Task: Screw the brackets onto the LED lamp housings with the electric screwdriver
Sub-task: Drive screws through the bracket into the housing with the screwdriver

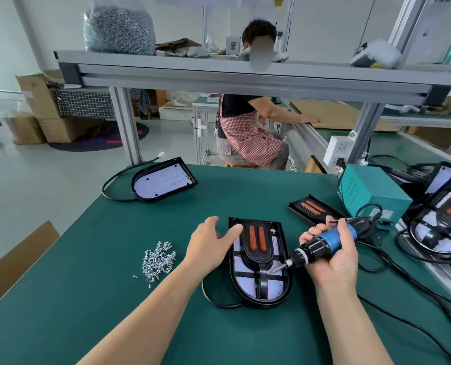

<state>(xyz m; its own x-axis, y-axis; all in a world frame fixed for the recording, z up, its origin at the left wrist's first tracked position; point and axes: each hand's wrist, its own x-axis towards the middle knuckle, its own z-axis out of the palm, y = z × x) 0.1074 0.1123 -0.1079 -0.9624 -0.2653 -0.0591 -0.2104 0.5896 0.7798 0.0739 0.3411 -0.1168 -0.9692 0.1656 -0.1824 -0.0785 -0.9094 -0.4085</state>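
**Slanted bit at the bracket, low centre of frame**

The LED lamp housing [245, 285] lies on the green mat [113, 299] with the bracket [257, 255] seated in it. My right hand [337, 262] wraps the electric screwdriver [329, 239], whose bit slants down onto the bracket's lower right arm. My left hand [208, 246] is spread wide at the housing's upper left edge; I cannot tell whether it presses. I judge the slanted bit may slip off or drive a screw crooked, and the housing may twist.

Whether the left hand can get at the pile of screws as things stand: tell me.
Probably yes. The left hand is open and empty, and the pile of screws lies just left of it on the green mat, nothing between.
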